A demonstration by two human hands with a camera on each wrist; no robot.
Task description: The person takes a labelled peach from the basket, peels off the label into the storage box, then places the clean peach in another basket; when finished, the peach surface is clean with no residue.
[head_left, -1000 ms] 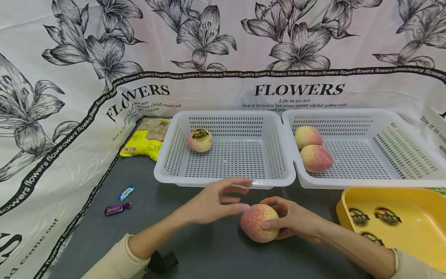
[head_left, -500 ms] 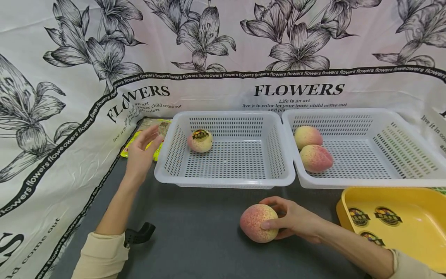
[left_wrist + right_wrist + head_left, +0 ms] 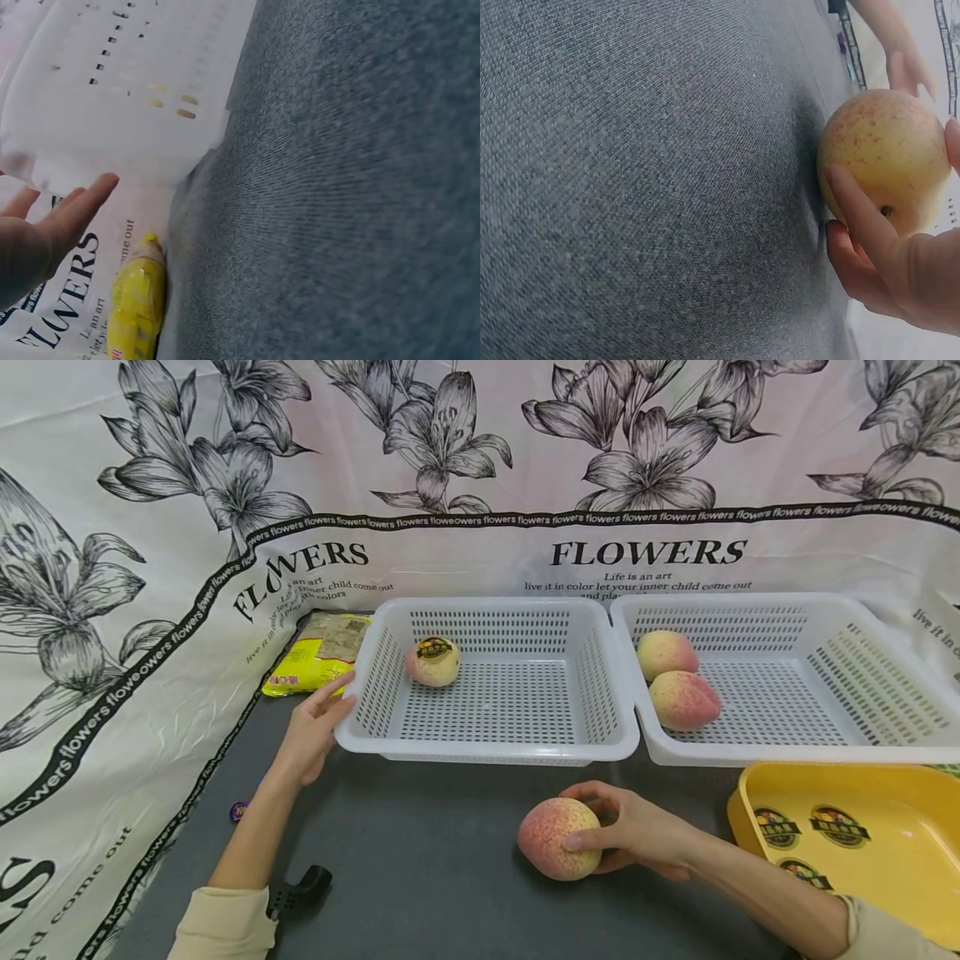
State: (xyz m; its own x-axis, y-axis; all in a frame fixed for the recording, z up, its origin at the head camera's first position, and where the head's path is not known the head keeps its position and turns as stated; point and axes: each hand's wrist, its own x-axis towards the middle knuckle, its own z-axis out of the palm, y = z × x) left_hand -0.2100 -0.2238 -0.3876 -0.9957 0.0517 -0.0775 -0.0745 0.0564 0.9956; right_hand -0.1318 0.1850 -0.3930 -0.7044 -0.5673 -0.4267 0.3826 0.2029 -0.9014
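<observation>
In the head view, a large pink-and-yellow peach [image 3: 553, 842] rests on the dark grey tabletop. My right hand [image 3: 641, 833] grips its right side, thumb in front and fingers behind. From the right wrist view, a small dark hole shows on the pale side of the peach [image 3: 889, 154]. At the left rim of the middle white basket [image 3: 487, 750] is my left hand [image 3: 313, 733], its fingertips at the rim; whether they touch is hard to tell. The left wrist view shows that hand's fingers [image 3: 90, 199] extended. Inside this basket lies a smaller peach [image 3: 432, 663] with a black label.
A second white basket [image 3: 810, 755] at right holds two peaches [image 3: 684, 700]. In front of it stands a yellow tray [image 3: 892, 852] with dark labels. A yellow bag [image 3: 315, 652] lies left of the middle basket. My left forearm partly hides a purple wrapped candy [image 3: 237, 811].
My left hand has left the large peach, swung left over the yellow bag, then come down to the middle basket's left rim. My right hand and its peach have stayed put.
</observation>
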